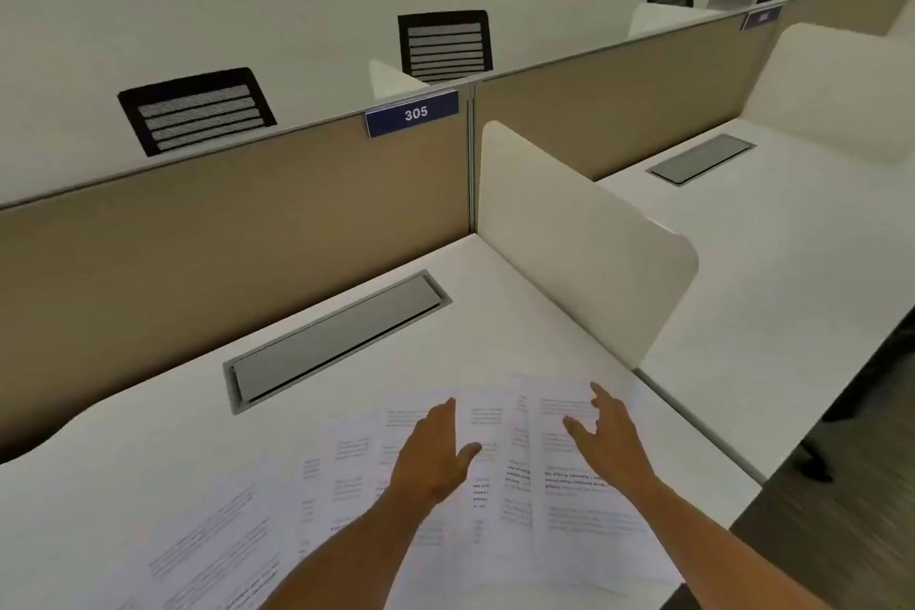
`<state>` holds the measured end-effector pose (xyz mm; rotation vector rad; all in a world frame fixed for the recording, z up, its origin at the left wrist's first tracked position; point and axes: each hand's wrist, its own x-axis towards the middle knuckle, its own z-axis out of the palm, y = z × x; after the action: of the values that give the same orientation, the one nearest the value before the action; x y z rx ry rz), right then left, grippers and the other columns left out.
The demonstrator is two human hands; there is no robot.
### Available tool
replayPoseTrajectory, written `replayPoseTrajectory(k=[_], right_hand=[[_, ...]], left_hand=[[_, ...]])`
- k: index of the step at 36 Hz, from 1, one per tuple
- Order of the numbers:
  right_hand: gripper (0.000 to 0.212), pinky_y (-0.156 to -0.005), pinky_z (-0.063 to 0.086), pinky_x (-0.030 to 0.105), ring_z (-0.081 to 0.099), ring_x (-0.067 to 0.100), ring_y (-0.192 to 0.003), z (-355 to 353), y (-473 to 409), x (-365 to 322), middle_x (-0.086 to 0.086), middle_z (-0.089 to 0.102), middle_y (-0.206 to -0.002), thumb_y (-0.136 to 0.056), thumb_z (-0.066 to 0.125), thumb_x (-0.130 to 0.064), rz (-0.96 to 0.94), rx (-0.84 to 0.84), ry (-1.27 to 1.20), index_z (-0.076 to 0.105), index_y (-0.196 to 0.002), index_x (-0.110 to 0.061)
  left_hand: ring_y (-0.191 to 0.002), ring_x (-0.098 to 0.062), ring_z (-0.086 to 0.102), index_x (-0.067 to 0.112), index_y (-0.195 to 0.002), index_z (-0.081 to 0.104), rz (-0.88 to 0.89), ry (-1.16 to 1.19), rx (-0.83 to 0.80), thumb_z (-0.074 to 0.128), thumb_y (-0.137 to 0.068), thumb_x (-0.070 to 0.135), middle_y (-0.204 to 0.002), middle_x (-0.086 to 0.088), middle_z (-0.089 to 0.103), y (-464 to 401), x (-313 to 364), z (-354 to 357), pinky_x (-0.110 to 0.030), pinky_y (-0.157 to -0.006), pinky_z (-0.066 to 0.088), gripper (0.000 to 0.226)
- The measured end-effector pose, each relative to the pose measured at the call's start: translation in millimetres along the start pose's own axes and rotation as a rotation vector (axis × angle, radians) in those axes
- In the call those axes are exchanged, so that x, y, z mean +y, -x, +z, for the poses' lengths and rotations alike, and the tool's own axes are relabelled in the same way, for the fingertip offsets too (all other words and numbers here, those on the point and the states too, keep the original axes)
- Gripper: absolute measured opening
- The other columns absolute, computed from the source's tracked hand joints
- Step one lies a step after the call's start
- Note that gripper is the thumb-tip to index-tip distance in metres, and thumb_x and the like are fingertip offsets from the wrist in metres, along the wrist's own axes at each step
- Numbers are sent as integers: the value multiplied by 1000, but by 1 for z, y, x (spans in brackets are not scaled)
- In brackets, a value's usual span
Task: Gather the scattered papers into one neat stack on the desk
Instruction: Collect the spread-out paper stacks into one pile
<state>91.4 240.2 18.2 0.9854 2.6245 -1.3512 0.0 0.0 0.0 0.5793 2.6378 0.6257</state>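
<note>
Scattered papers (346,500), lower centre of the frame: printed sheets fanned in overlapping layers across the near part of the white worktop (163,416), running from the lower left corner to just short of the worktop's right edge. No stack exists yet; I judge the task barely begun. The sheets lie flat, thin and light. I expect them to flex under any lift, slide readily over one another and over the smooth surface, and crease if pinched mid-page. The best hold, in my judgement, is at the outer edges: flat palms sweeping inward from both sides, then a pinch along one long edge once the layers overlap squarely.

My left hand (435,456) lies palm-down at centre, fingers extended and together, thumb spread to the right, apparently resting on or just above the sheets; it grips nothing. My right hand (601,436) hovers over the right-most sheet (584,505), fingers loosely spread and slightly curled, also empty. Whether its fingertips touch the paper I cannot tell.

Beyond the papers, a grey cable-tray lid (336,342) is recessed in the worktop, centre left. A white side divider (584,238) rises at right of centre; a tan rear partition (223,213) carries a blue plate (412,113) marked 305.
</note>
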Motion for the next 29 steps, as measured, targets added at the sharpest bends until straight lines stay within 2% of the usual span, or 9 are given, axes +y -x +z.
replayPoseTrajectory(k=[2,6,10,18,22,29], right_hand=[[76,-112,42,44,46,30,-136,0,-3,13,11,37,-152,-94,64,-31,101,-2,-65,24,-156,-18],[69,-114,34,48,40,36,-137,5,-9,53,16,43,-148,-91,65,-34,298,-1,46,35,-151,-16],[68,-104,42,50,41,42,-130,5,-10,80,18,46,-141,-84,72,-39,469,62,135,45,-142,-15],[84,-101,45,47,42,38,-126,9,-23,109,17,39,-143,-80,73,-46,567,71,197,34,-145,-9],[73,-95,48,44,43,36,-118,7,-32,111,16,42,-135,-79,70,-43,621,97,205,41,-136,-7],[68,-100,46,42,43,34,-121,5,-31,111,14,41,-135,-82,66,-41,593,70,300,39,-135,-8]], left_hand=[[-149,-23,24,16,-155,12,-36,20,-39,48,-95,53,-163,-5,22,-6,4,11,-37,-120,25,79],[-144,-22,32,13,-152,24,-129,43,-88,51,-96,46,-157,-6,33,-16,12,35,-34,-116,30,71],[-136,-23,43,10,-145,35,-255,126,-90,55,-95,43,-147,-8,44,-27,21,58,-32,-109,37,63],[-130,-26,50,7,-142,40,-362,174,-84,64,-90,40,-141,-11,48,-47,38,82,-35,-103,47,66],[-131,-27,48,7,-143,39,-394,187,-66,63,-91,38,-144,-12,44,-54,44,90,-37,-104,47,65],[-132,-32,42,8,-140,39,-419,161,-88,65,-89,39,-144,-14,40,-64,51,102,-40,-106,43,65]])
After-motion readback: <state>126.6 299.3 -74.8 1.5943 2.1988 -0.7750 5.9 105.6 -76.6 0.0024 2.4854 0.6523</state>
